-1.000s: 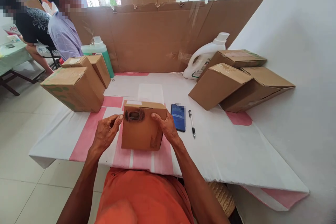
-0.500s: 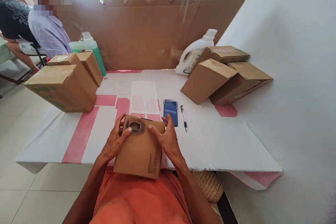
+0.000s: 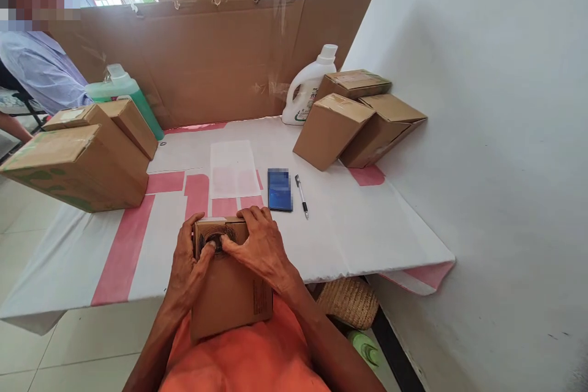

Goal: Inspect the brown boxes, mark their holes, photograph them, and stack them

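Observation:
A small brown cardboard box point(image 3: 229, 297) rests against my lap at the table's front edge, its broad face towards me. Near its upper end is a dark, round, ring-like patch point(image 3: 228, 231); whether it is a hole or a drawing I cannot tell. My left hand point(image 3: 188, 263) wraps the box's left edge, with the thumb on the ring. Over the top right edge curl the fingers of my right hand point(image 3: 260, 245), its thumb also pressing at the ring's centre. Beyond the box lie a phone point(image 3: 280, 190) and a pen point(image 3: 302, 197).
A white sheet point(image 3: 233, 168) lies on the pink-and-white tablecloth point(image 3: 367, 239). Cardboard boxes point(image 3: 110, 159) and a green jug point(image 3: 142, 107) stand left; more boxes point(image 3: 333, 128) and a white jug point(image 3: 301, 95) stand right. A cardboard panel point(image 3: 206, 61) closes the back. A person point(image 3: 41, 67) sits left.
My right hand has shifted left over the box's top edge, bringing its thumb onto the ring beside the left thumb. The box sits lower in view, and the whole view has swung right.

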Demonstrator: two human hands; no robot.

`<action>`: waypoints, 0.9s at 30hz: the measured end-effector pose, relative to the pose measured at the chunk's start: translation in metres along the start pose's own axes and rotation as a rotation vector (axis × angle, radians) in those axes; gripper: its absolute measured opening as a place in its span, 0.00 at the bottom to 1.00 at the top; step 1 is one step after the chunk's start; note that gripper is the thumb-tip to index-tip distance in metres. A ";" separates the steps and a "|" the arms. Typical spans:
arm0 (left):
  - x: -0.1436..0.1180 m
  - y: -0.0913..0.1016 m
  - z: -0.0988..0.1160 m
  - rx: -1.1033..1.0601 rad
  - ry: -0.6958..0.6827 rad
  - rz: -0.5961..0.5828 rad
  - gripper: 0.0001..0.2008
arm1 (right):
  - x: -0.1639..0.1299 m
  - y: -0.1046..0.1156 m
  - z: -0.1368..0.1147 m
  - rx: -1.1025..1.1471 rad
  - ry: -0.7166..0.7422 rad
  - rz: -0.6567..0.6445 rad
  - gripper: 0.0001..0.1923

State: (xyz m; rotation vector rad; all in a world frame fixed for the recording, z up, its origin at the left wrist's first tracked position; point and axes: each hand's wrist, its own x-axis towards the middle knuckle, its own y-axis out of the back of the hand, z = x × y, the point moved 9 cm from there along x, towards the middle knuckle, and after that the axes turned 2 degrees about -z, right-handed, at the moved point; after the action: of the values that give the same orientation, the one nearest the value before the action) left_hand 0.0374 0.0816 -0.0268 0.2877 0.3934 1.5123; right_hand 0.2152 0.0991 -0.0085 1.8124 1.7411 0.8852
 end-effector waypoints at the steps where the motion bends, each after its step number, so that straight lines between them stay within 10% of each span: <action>1: 0.002 -0.004 0.000 0.000 -0.011 -0.005 0.32 | -0.001 0.002 0.006 0.058 0.004 0.006 0.20; 6: 0.008 -0.010 -0.001 0.001 -0.049 -0.037 0.29 | 0.005 0.028 0.081 0.437 -0.130 0.064 0.24; 11: 0.003 -0.009 -0.011 -0.064 0.018 -0.132 0.40 | 0.021 0.070 0.189 0.065 -0.588 0.256 0.11; 16: -0.001 -0.022 -0.017 -0.196 0.035 -0.326 0.51 | 0.044 0.067 0.222 0.091 -0.646 0.216 0.15; 21: 0.007 -0.027 -0.027 -0.300 0.057 -0.275 0.50 | 0.033 0.083 0.197 0.319 -0.548 0.321 0.13; 27: 0.008 -0.046 -0.020 -0.352 0.036 -0.279 0.50 | -0.005 0.047 0.066 1.111 -0.090 0.147 0.16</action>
State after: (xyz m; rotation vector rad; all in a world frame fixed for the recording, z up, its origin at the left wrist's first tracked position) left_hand 0.0705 0.0861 -0.0649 -0.0705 0.1810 1.2852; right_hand 0.2960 0.0969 -0.0199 2.5710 2.2566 -0.2527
